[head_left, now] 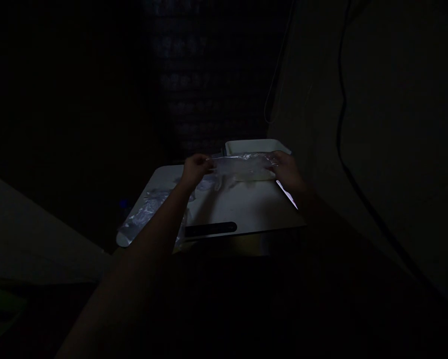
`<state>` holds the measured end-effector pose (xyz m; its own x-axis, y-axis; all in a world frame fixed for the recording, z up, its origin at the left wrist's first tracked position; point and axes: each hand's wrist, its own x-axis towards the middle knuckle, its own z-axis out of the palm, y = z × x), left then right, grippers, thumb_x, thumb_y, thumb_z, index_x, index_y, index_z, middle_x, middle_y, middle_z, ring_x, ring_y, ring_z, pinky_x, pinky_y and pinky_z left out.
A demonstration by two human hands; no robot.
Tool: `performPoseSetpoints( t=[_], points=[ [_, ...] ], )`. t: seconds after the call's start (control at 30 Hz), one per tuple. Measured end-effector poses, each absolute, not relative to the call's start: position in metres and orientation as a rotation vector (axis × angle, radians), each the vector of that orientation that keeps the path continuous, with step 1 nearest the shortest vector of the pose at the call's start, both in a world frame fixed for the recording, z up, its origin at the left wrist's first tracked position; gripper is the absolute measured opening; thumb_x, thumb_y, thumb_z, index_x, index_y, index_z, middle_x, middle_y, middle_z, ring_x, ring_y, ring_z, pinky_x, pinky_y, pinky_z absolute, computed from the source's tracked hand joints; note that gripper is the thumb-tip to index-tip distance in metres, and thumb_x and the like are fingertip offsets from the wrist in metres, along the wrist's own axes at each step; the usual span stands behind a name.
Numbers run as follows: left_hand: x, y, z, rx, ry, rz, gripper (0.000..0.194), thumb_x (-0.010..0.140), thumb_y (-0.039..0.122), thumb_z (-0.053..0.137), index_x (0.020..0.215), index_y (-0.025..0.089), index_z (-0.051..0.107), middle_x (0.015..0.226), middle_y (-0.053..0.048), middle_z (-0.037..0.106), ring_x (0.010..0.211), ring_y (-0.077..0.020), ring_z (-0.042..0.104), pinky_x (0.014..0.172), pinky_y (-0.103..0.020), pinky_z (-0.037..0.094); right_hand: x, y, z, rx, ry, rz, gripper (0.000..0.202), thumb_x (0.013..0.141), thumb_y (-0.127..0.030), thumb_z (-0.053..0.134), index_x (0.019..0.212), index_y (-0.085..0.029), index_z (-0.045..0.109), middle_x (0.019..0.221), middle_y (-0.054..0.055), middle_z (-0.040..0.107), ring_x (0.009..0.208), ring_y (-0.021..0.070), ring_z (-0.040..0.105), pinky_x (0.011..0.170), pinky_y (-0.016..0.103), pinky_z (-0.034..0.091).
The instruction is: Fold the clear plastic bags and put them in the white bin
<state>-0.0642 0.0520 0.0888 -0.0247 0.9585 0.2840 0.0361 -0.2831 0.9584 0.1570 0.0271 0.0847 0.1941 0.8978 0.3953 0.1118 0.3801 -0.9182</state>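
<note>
A clear plastic bag (242, 162) is stretched between my two hands above a white tabletop (253, 204). My left hand (197, 167) pinches its left end with closed fingers. At the other end, my right hand (285, 169) is closed on the plastic, its fingers partly hidden in the dark. Beneath the bag lies a pale flat item (255, 176), too dim to name. More crumpled clear plastic (149, 207) rests on the table's left part, beside my left forearm.
Behind my hands stands a white tray (257, 145). A dark slot-like handle (211, 229) runs along the table's near edge. To the right, a bright glowing strip (286, 194) shows beside my wrist, and a dark cable (341, 114) hangs along the wall. The room is very dark.
</note>
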Motion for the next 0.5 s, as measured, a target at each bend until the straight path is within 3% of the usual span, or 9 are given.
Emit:
performPoseSetpoints(
  t=[0.1,0.2,0.37,0.5],
  points=[
    [-0.063,0.053,0.098,1.528,0.976,1.603,0.009,0.053,0.014,0.059,0.060,0.012,0.053,0.075,-0.002,0.059,0.074,-0.0137,0.056,0.072,-0.030,0.042,0.163,0.019,0.097,-0.905,-1.349,0.518,0.008,0.064,-0.021,0.050,0.068,-0.018,0.058,0.091,0.001,0.060,0.090,0.0151,0.052,0.078,0.034,0.040],
    [-0.067,0.051,0.093,1.609,0.994,1.547,0.008,0.053,0.017,0.058,0.059,0.013,0.056,0.088,-0.004,0.059,0.087,-0.0168,0.053,0.078,-0.030,0.038,0.170,0.011,0.094,-0.898,-1.438,0.493,0.014,0.065,-0.020,0.047,0.068,-0.019,0.061,0.097,0.001,0.059,0.097,0.0167,0.049,0.081,0.035,0.038],
    [-0.075,0.046,0.067,1.798,1.193,1.162,0.012,0.058,0.017,0.048,0.061,0.013,0.059,0.093,-0.006,0.059,0.088,-0.0169,0.052,0.079,-0.030,0.037,0.183,0.006,0.061,-1.228,-1.716,0.612,0.033,0.056,-0.007,0.040,0.075,-0.018,0.064,0.093,0.001,0.062,0.091,0.0171,0.053,0.079,0.031,0.041],
    [-0.079,0.044,0.046,1.937,1.322,0.783,0.016,0.055,0.013,0.043,0.059,0.015,0.059,0.085,-0.002,0.062,0.085,-0.0158,0.053,0.077,-0.026,0.038,0.190,0.006,0.038,-1.441,-2.046,0.471,0.041,0.055,-0.005,0.035,0.080,-0.020,0.064,0.092,0.001,0.062,0.086,0.0165,0.055,0.077,0.031,0.042]
  ],
)
